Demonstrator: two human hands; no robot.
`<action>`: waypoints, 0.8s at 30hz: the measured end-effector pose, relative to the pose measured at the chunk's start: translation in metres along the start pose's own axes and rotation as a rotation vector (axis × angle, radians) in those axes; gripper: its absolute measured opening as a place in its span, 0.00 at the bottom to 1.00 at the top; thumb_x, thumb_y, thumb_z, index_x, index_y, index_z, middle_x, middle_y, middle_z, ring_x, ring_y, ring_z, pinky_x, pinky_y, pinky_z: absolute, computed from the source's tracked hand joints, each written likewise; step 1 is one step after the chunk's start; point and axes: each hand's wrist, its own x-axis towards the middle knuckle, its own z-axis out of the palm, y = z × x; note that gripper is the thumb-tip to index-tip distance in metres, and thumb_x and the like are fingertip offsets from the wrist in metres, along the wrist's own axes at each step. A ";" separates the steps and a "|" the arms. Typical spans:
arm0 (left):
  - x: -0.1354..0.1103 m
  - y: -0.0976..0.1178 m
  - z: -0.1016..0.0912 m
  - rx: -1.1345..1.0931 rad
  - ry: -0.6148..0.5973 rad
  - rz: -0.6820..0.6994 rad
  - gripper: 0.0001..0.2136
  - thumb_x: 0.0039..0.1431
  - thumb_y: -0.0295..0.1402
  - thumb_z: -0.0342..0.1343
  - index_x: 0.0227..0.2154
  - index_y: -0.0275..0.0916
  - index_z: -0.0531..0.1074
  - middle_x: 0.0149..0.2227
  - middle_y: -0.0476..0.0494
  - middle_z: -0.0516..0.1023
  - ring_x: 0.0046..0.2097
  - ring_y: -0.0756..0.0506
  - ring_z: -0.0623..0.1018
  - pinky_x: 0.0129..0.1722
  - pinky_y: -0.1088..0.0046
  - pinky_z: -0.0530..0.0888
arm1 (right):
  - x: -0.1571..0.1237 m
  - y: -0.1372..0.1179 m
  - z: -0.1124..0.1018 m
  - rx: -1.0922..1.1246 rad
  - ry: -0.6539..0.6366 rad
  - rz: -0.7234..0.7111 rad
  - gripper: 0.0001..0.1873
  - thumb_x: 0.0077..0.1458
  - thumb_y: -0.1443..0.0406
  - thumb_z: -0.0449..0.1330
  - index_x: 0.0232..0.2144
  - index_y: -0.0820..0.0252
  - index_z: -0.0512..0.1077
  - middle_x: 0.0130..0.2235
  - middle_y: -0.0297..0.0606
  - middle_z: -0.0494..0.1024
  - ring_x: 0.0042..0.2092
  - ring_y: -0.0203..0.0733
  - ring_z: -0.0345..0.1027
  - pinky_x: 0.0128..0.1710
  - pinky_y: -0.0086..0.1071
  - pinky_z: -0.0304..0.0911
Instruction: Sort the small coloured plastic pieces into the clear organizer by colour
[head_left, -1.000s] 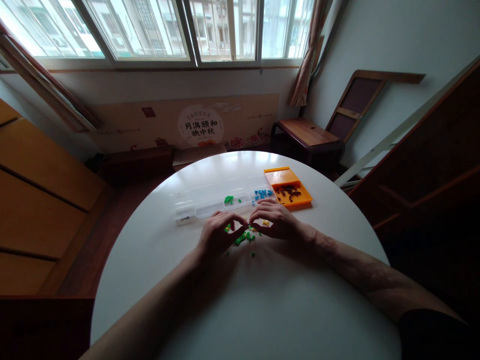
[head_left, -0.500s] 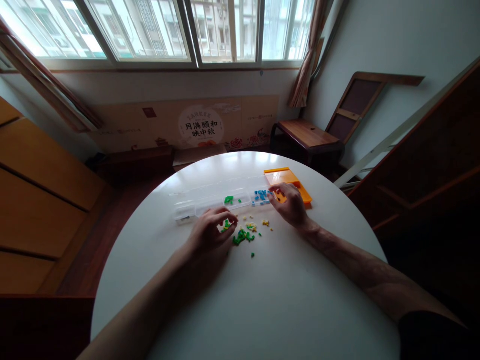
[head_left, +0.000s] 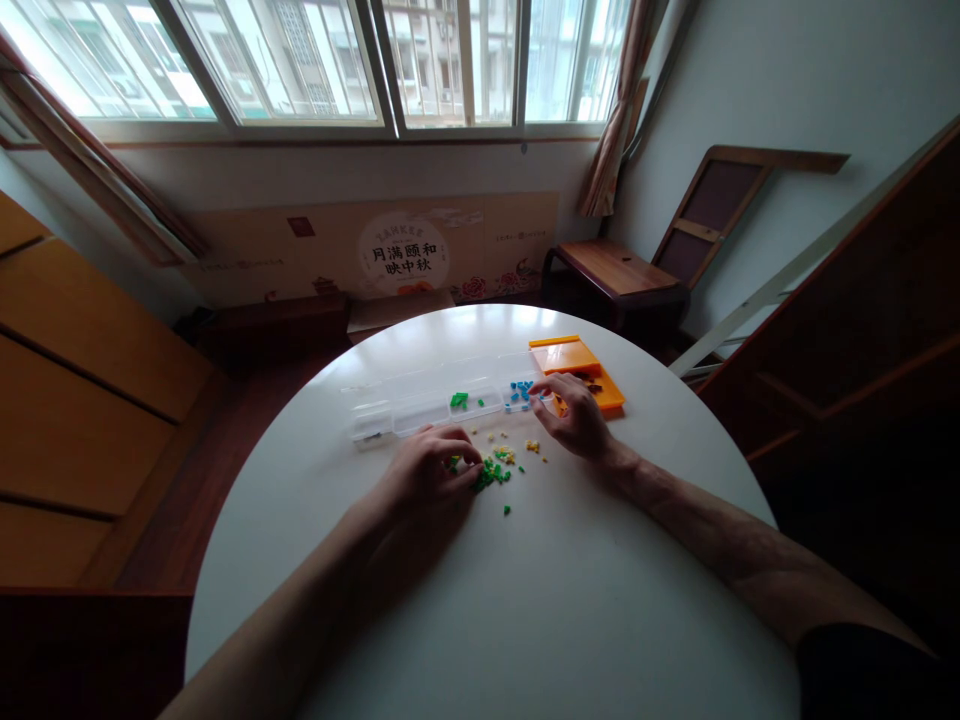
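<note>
On the white round table lies a loose pile of small green plastic bricks, with some yellow bricks scattered beside it. My left hand rests at the pile's left edge, thumb and index finger brought together there; whatever is between them is too small to make out. My right hand hovers by small blue bricks in the right-hand compartment of a clear plastic case. Its fingers are curved, with a gap between thumb and index finger. Another compartment holds several green bricks.
An orange tray with dark pieces in it lies behind my right hand. The case's clear lid stretches along its far side. Beyond the table stand a wooden chair and a printed cardboard panel.
My left hand has shifted slightly right and down onto the green pile, its thumb and index finger closing. My right hand has moved a little left over the blue bricks.
</note>
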 end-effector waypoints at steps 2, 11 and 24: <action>0.000 -0.001 0.001 0.019 -0.011 0.009 0.07 0.70 0.37 0.64 0.35 0.44 0.84 0.40 0.46 0.86 0.40 0.45 0.82 0.46 0.67 0.74 | 0.000 -0.001 0.000 0.008 -0.008 -0.005 0.02 0.66 0.66 0.65 0.41 0.53 0.78 0.40 0.38 0.83 0.44 0.51 0.76 0.53 0.46 0.69; -0.001 0.000 0.007 0.164 -0.003 0.028 0.08 0.74 0.34 0.57 0.38 0.43 0.79 0.44 0.46 0.85 0.39 0.46 0.80 0.46 0.68 0.72 | 0.000 -0.004 -0.001 0.028 -0.032 -0.035 0.04 0.66 0.67 0.64 0.41 0.53 0.78 0.40 0.37 0.83 0.44 0.50 0.77 0.53 0.46 0.67; 0.002 0.000 0.008 -0.049 0.134 -0.132 0.09 0.78 0.38 0.54 0.44 0.41 0.76 0.38 0.47 0.83 0.37 0.46 0.80 0.42 0.69 0.73 | -0.002 -0.011 -0.002 0.086 -0.076 -0.168 0.05 0.68 0.67 0.64 0.44 0.52 0.78 0.44 0.38 0.85 0.49 0.50 0.78 0.57 0.47 0.69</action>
